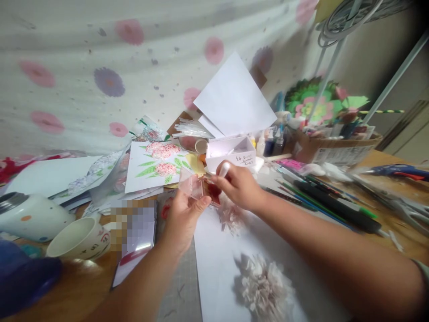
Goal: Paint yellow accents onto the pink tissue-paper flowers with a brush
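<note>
My left hand (183, 213) grips a small clear plastic case with a red ink pad (201, 188) inside, held up over the table. My right hand (238, 184) is closed around a small white-topped dauber (224, 169) and presses its lower end against the red pad. Below the hands lies a white sheet (217, 268) with a pale paper flower (264, 286) near me and a smaller pale flower (231, 217) just under the hands. The sheet rests on a grey cutting mat (182, 286).
A painted flower card (157, 165), a white box (231, 152), glue bottles (271, 143), pens (321, 197) and a glue gun (398, 171) crowd the back and right. At left stand a white cup (78, 239), a spotted flask (30, 214) and a phone (134, 237).
</note>
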The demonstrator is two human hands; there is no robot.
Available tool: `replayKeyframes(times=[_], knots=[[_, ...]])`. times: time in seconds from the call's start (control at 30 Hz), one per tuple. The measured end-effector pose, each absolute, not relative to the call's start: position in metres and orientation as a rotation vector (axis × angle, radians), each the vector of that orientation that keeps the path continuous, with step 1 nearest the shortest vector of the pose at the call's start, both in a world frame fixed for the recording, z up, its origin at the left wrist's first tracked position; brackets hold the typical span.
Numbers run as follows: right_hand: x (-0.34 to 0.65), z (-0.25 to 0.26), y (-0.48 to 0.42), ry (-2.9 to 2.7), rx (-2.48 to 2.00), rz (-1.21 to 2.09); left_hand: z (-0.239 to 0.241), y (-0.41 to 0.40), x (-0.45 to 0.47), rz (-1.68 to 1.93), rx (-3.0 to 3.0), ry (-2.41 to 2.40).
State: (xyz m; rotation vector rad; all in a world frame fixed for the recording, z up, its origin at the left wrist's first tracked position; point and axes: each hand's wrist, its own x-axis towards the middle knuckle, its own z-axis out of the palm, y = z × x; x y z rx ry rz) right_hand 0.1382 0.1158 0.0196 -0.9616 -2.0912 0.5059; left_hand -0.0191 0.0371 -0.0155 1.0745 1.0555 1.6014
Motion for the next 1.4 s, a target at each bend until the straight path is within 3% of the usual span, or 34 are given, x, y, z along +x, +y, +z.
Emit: replayKeyframes(times=[1.4], knots=[[0.139, 0.024, 0.108, -2.111, -0.926, 0.447, -0.012, 0.035, -0.016, 1.568, 1.118, 1.003]])
